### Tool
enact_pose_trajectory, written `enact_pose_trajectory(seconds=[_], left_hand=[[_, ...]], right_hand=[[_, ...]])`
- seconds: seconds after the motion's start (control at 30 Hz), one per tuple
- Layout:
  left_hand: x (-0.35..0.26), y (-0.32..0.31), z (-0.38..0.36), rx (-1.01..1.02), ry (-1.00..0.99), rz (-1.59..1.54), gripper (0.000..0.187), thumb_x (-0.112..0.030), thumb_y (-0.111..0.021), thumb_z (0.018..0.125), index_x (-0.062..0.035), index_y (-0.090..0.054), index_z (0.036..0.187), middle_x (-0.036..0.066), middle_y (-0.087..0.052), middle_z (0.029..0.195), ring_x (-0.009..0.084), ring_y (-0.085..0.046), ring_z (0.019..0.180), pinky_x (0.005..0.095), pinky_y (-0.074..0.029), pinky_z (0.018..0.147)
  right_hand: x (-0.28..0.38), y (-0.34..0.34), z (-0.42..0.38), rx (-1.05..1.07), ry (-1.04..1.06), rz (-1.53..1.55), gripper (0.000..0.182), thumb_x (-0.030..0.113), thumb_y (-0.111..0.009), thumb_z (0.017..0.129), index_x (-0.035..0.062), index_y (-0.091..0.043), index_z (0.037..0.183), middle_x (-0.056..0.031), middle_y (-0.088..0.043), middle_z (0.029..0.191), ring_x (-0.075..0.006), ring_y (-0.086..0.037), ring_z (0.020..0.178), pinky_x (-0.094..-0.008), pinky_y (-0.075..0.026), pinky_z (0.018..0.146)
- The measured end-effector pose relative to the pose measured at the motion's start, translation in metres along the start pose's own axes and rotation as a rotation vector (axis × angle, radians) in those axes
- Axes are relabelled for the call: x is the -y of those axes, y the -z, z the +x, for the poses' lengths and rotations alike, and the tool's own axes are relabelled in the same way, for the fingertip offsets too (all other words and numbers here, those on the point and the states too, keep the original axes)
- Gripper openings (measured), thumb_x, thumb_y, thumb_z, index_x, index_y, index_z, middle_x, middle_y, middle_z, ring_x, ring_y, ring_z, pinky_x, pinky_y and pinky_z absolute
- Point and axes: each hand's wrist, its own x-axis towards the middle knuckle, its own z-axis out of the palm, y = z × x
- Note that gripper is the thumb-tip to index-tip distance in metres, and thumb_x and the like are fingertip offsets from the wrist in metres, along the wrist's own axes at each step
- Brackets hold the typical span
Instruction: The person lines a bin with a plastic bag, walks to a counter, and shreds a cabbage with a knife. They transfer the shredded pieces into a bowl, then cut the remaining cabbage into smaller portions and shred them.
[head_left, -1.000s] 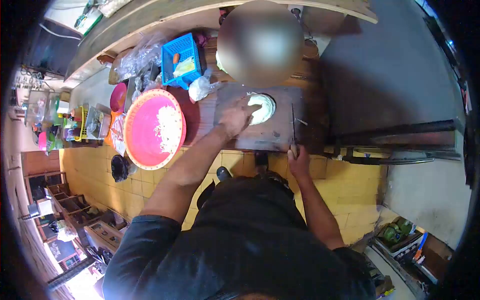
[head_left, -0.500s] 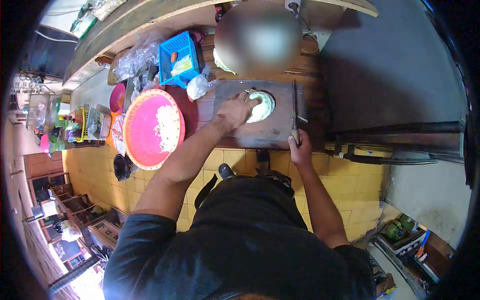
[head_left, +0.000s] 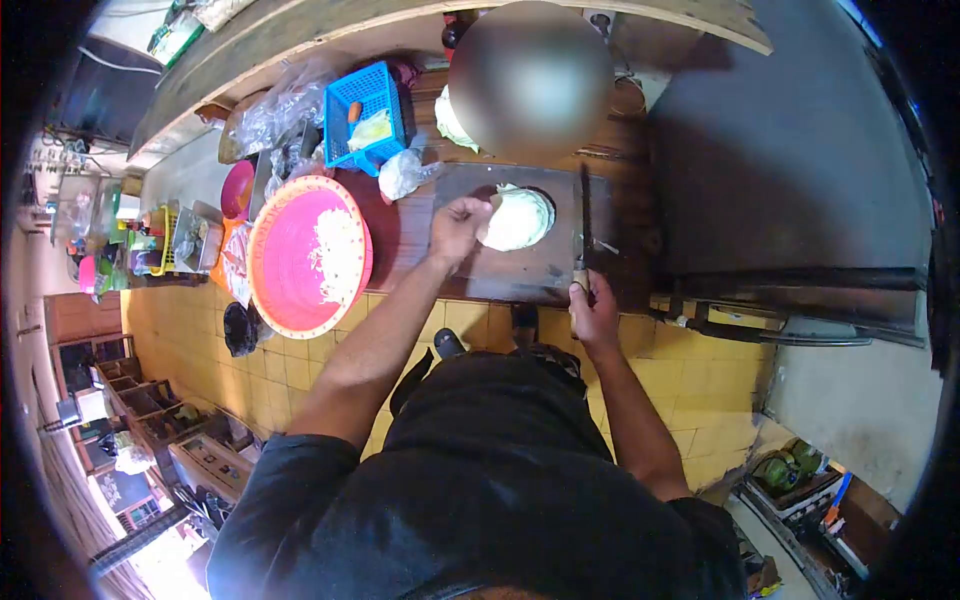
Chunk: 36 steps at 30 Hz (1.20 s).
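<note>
A pale green cut cabbage (head_left: 522, 218) lies on a dark cutting board (head_left: 520, 277). At its left edge is my left hand (head_left: 460, 232), with the fingers bent and closed against the cabbage's rim. My right hand (head_left: 594, 308) grips the handle of a long knife (head_left: 586, 215) at the board's right side. The blade points away from me, apart from the cabbage. A small pale scrap lies just right of the blade.
A pink basin (head_left: 283, 285) with white shreds stands left of the board. Behind it are a blue basket (head_left: 340, 150) and a knotted plastic bag (head_left: 402, 176). More cabbage (head_left: 450, 120) sits at the back, beside a blurred round area. A grey surface rises on the right.
My left hand has shifted left from on top of the cabbage to its left edge, uncovering more of it. My right hand still holds the knife, slightly lower and nearer the cabbage.
</note>
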Motion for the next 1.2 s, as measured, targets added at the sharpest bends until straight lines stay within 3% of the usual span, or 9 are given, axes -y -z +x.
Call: enact_pose_trajectory(seconds=[0.13,0.33,0.43,0.73,0.8,0.87,1.0,1.07,1.2], left_hand=[[-0.002,0.018,-0.023,-0.116,0.206,-0.047,0.017,-0.017,-0.062,0.091,-0.0074,-0.061,0.077,-0.003,-0.058,0.068,0.0041,-0.049,0.058,0.0216,-0.041,0.052],[0.009,0.023,-0.034,-0.012,-0.094,0.249,0.018,-0.019,-0.064,0.091,-0.0059,-0.063,0.078,-0.001,-0.060,0.073,0.0060,-0.052,0.064,0.0231,-0.043,0.058],[-0.016,0.021,-0.030,0.051,0.582,-0.154,0.021,-0.029,-0.060,0.092,-0.0091,-0.062,0.087,0.001,-0.063,0.079,0.0107,-0.059,0.071,0.0228,-0.047,0.062],[-0.025,0.030,-0.036,0.002,0.610,-0.324,0.019,-0.026,-0.064,0.089,-0.0089,-0.058,0.093,0.002,-0.064,0.089,0.0094,-0.058,0.066,0.0227,-0.046,0.053],[0.016,0.040,-0.031,-0.100,0.147,0.220,0.028,-0.033,-0.067,0.087,-0.0062,-0.060,0.091,0.003,-0.065,0.092,0.0168,-0.062,0.079,0.0322,-0.049,0.068],[0.033,0.052,-0.026,-0.123,0.094,0.347,0.031,-0.036,-0.067,0.086,-0.0057,-0.064,0.093,0.007,-0.067,0.089,0.0204,-0.064,0.078,0.0335,-0.050,0.071],[-0.005,0.046,-0.038,0.115,-0.018,0.797,0.040,-0.036,-0.066,0.083,-0.0091,-0.063,0.113,0.018,-0.065,0.103,0.0348,-0.064,0.093,0.0393,-0.050,0.081],[-0.004,0.031,-0.036,0.028,-0.419,0.928,0.051,-0.035,-0.066,0.083,-0.0103,-0.053,0.126,0.019,-0.060,0.116,0.0377,-0.058,0.105,0.0416,-0.047,0.090],[-0.031,0.011,-0.023,0.231,-0.185,0.887,0.066,-0.028,-0.070,0.077,-0.0074,-0.043,0.134,0.020,-0.052,0.126,0.0364,-0.050,0.117,0.0401,-0.041,0.100]], right_hand=[[0.003,0.006,0.002,0.050,-0.026,0.012,0.025,0.019,-0.058,0.089,0.0048,-0.057,0.109,-0.0033,-0.058,0.082,-0.0131,-0.054,0.072,-0.0300,-0.046,0.067],[0.043,-0.002,0.003,0.208,-0.201,0.054,0.027,0.018,-0.052,0.091,0.0035,-0.051,0.114,-0.0040,-0.055,0.077,-0.0117,-0.055,0.061,-0.0285,-0.048,0.053],[0.066,-0.013,0.006,0.230,-0.236,-0.019,0.025,0.016,-0.049,0.093,0.0042,-0.050,0.115,-0.0032,-0.054,0.076,-0.0098,-0.052,0.056,-0.0264,-0.045,0.046],[0.050,-0.009,0.011,0.226,-0.172,-0.059,0.019,0.014,-0.048,0.093,0.0058,-0.051,0.110,-0.0001,-0.051,0.073,-0.0069,-0.047,0.051,-0.0240,-0.039,0.042],[0.045,-0.004,0.011,0.224,-0.153,-0.124,0.019,0.013,-0.048,0.094,0.0059,-0.051,0.111,0.0005,-0.050,0.072,-0.0063,-0.047,0.051,-0.0240,-0.039,0.043],[0.048,-0.001,0.009,0.252,-0.160,-0.190,0.028,0.022,-0.053,0.090,0.0028,-0.053,0.110,-0.0149,-0.061,0.084,-0.0263,-0.062,0.066,-0.0390,-0.049,0.061],[0.067,-0.012,0.006,0.261,0.024,-0.466,0.029,0.021,-0.052,0.090,0.0022,-0.052,0.112,-0.0214,-0.062,0.091,-0.0382,-0.061,0.081,-0.0461,-0.048,0.072],[0.060,-0.021,0.007,0.200,0.173,-0.547,0.035,0.022,-0.056,0.088,0.0038,-0.051,0.117,-0.0227,-0.063,0.096,-0.0406,-0.062,0.088,-0.0460,-0.048,0.078],[0.079,-0.035,0.011,0.259,0.204,-0.633,0.037,0.020,-0.051,0.089,-0.0006,-0.047,0.120,-0.0278,-0.061,0.101,-0.0449,-0.057,0.096,-0.0503,-0.045,0.083]])
